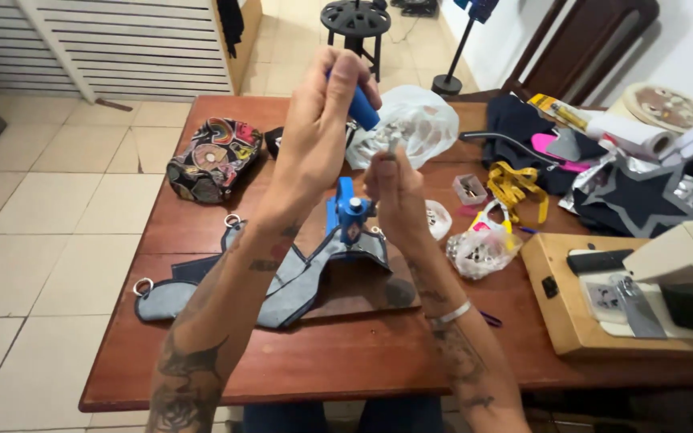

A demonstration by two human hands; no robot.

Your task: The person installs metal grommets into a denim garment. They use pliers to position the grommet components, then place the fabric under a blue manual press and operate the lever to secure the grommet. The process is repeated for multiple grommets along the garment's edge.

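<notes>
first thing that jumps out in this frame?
The two raised hands at centre: the left hand grips the blue handle of a small blue hand press, while the right hand pinches a tiny metal piece just beside it. Under them, a grey denim piece with metal rings lies on the wooden table; a sewing machine sits at right.

A home sewing workshop: a wooden counter (pixel 346 365) on a tiled floor (pixel 50 216) carries a sewing machine (pixel 683 261), fabric pieces (pixel 643 196), a blue press (pixel 350 212) and bags of metal fittings (pixel 479 248).
</notes>
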